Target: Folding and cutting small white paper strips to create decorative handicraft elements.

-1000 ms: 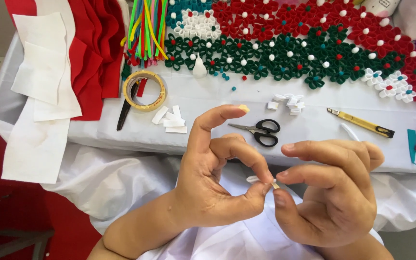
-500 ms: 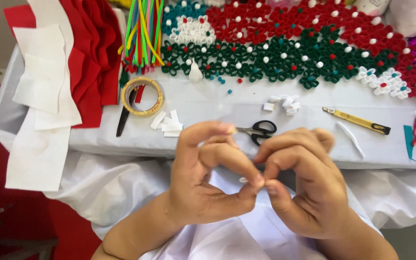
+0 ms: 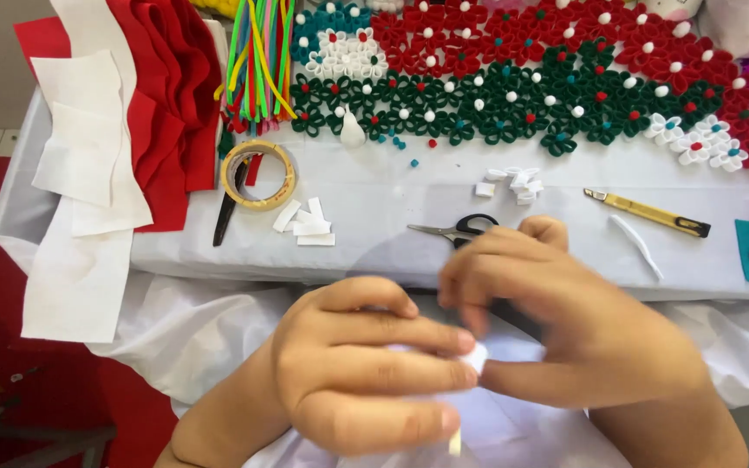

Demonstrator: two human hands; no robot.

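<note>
We bring both hands together low in the frame: our left hand (image 3: 366,373) curls its fingers rightward, our right hand (image 3: 574,334) arches over from the right, fingertips of both meeting and pinched shut, forearms angling in from below.

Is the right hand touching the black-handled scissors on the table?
Cannot tell. In the head view the right hand overlaps the scissors, hiding one handle, but it may simply be above them.

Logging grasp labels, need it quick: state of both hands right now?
Left hand: closed, pinching a small white piece.
Right hand: closed, pinching the same white piece.
</note>
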